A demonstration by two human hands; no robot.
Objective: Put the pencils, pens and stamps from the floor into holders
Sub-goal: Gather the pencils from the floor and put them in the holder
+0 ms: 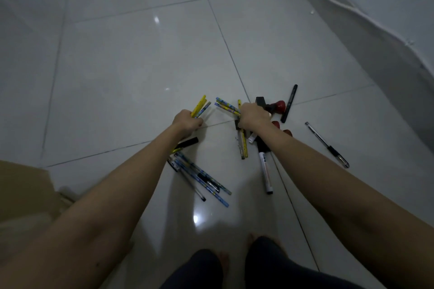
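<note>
My left hand [186,122] is shut on a bunch of yellow and blue pencils [200,106] that stick out above the fist. My right hand [252,116] is shut on several patterned pencils [226,105], just above the floor. Behind the right hand lies a stamp with a red knob [279,106] and a black marker [290,103]. More blue pencils and pens [202,177] lie below my left forearm. A white marker [265,166], two yellow pencils [243,145] and a clear pen [327,145] lie on the tiles. No holder is in view.
A brown cardboard box [25,192] stands at the lower left. A grey wall with a white cable [347,4] runs along the right. My legs and bare feet [223,258] are at the bottom middle. Glossy white floor tiles [131,58] stretch ahead.
</note>
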